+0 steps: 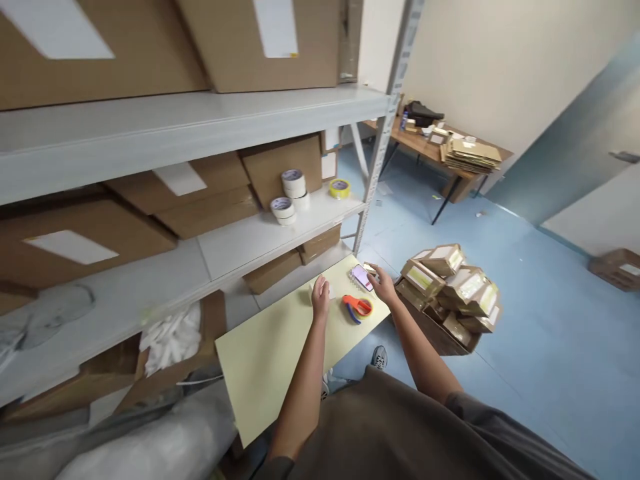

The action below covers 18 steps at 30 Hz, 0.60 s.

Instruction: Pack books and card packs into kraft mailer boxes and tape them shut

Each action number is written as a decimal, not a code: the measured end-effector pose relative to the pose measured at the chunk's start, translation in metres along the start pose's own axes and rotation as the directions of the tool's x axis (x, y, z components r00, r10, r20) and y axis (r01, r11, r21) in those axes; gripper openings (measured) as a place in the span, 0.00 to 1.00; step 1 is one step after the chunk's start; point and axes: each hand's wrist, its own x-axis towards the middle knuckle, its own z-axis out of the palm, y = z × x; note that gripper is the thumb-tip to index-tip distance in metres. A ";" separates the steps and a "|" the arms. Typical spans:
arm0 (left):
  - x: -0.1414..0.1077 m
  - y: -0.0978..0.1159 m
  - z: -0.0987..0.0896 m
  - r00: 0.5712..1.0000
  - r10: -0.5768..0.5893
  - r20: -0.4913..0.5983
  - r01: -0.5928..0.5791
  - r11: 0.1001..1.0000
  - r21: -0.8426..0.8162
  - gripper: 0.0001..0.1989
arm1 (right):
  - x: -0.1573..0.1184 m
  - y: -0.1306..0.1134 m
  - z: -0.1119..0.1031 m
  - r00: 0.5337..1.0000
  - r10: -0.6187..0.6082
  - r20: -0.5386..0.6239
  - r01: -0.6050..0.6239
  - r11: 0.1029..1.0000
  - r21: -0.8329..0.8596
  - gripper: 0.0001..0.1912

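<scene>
My left hand [321, 300] is raised over the pale yellow tabletop [265, 360], its fingers apart and nothing plainly held in them. A small whitish item beside its fingers is too faint to name. My right hand [383, 285] reaches over the table's right end, fingers apart, close to the right edge of a phone [362, 277] with a lit screen. Whether the fingertips touch the phone I cannot tell. Between my hands, nearer to me, lies an orange and blue tape dispenser [357, 308].
A metal shelf [280, 243] with cartons [200, 187], white tape rolls [293, 181] and a yellow tape roll [339, 189] borders the table. To the right stands a large carton heaped with small taped boxes [467, 288]. Farther back, a wooden desk [425, 141] carries flattened cardboard [470, 157].
</scene>
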 end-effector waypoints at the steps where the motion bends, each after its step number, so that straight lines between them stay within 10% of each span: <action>1: 0.000 0.003 -0.022 0.999 0.016 -0.034 -0.016 1.000 -0.005 0.32 | -0.001 -0.011 0.018 0.999 -0.023 0.029 0.023 1.000 -0.001 0.27; 5: -0.004 0.011 -0.090 0.985 0.084 -0.153 -0.084 0.996 0.003 0.31 | -0.007 -0.050 0.070 0.987 -0.113 0.116 0.113 0.994 0.003 0.27; 9: -0.008 0.007 -0.117 0.970 0.106 -0.217 -0.099 0.994 0.043 0.31 | -0.010 -0.064 0.085 0.978 -0.145 0.149 0.150 0.988 -0.022 0.27; 18: -0.039 -0.022 -0.066 0.968 0.071 -0.240 -0.046 0.993 0.105 0.30 | -0.022 0.005 0.054 0.974 -0.160 0.159 0.170 0.984 -0.050 0.25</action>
